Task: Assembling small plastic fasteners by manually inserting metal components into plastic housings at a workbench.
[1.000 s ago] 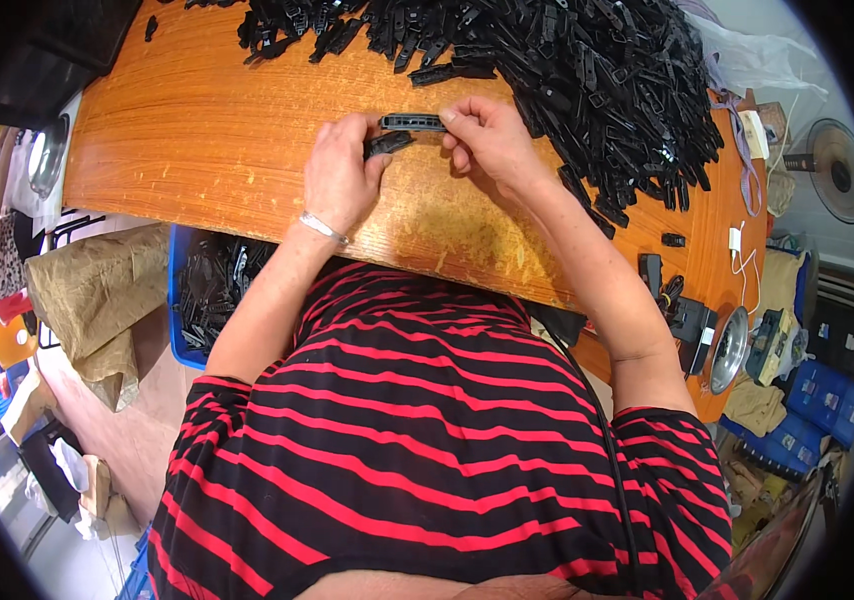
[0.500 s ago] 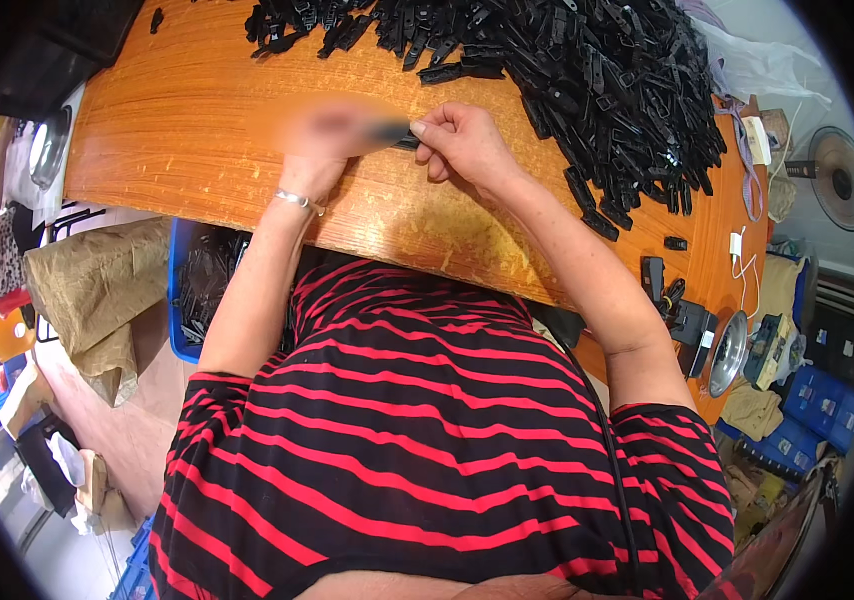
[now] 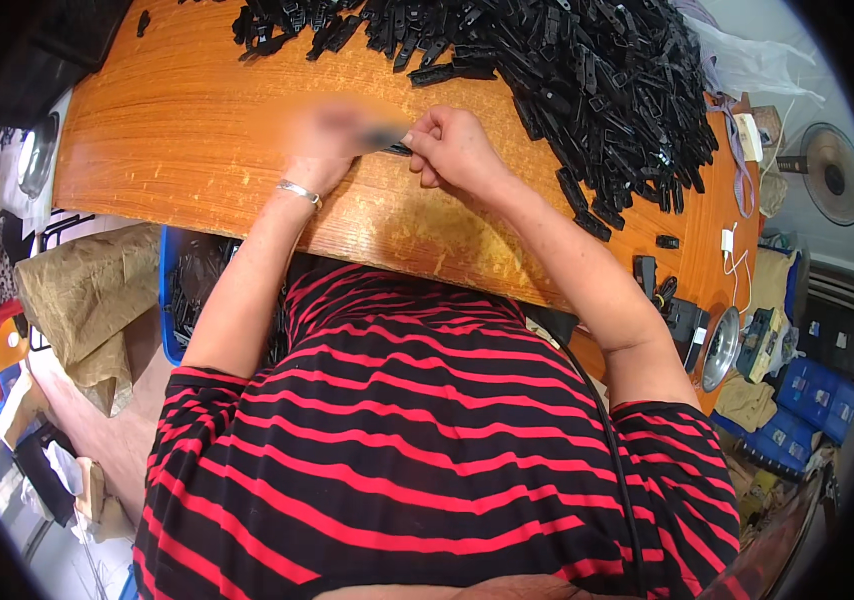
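Over the wooden table (image 3: 197,140), both my hands meet at a small black plastic part (image 3: 397,146). My right hand (image 3: 455,150) has thumb and fingers closed in a pinch at the part's right end. My left hand (image 3: 332,135), with a silvery bracelet on its wrist, is at the other end of the part. A blur covers its fingers, so their grip cannot be made out. Beyond my right hand, a large heap of black plastic clip-like pieces (image 3: 607,90) spreads over the far right of the table.
A blue crate (image 3: 169,300) with dark pieces stands below the table's left front edge, beside brown wrapping paper (image 3: 92,290). At the table's right lie a metal dish (image 3: 722,350), small black items (image 3: 645,272) and a white cable (image 3: 742,265). A fan (image 3: 835,178) stands beyond.
The whole view has shifted slightly left. My right fingertips sit a little lower at the black part's end. Both hands otherwise stay together in the same place.
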Tool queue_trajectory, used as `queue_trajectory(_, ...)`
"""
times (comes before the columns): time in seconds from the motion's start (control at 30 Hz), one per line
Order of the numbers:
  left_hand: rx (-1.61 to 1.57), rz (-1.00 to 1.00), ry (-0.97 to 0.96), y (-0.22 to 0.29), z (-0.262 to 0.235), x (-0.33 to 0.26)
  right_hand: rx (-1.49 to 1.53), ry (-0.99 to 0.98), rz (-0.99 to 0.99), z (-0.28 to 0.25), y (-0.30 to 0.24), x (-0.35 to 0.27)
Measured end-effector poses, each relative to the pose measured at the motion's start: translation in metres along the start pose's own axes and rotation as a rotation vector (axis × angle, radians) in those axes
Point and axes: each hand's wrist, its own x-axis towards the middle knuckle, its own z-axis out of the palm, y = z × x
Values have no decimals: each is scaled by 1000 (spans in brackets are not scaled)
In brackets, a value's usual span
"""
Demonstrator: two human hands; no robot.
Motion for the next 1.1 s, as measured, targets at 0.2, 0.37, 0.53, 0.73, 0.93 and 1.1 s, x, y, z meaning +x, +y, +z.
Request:
queue_trajectory(0.2,242,154,-6,-4,1,4,-113,-18,46,-2,-4,4)
queue_trajectory(0.37,294,189,-16,-4,3,4,-220,-53,11,-7,2,7)
queue_trajectory(0.53,212,282,8,-18,-14,-12,-382,-50,-121,3,4,-2)
queue_trajectory(0.73,238,-49,-173,-24,-137,-85,-519,5,-327,-22,11,-3)
queue_trajectory(0.93,264,-15,168,-16,-154,-79,-1034,387,-716,-45,13,44)
queue_trajectory(1.1,293,294,164,2,-53,1,-1109,407,-704,-42,22,63)
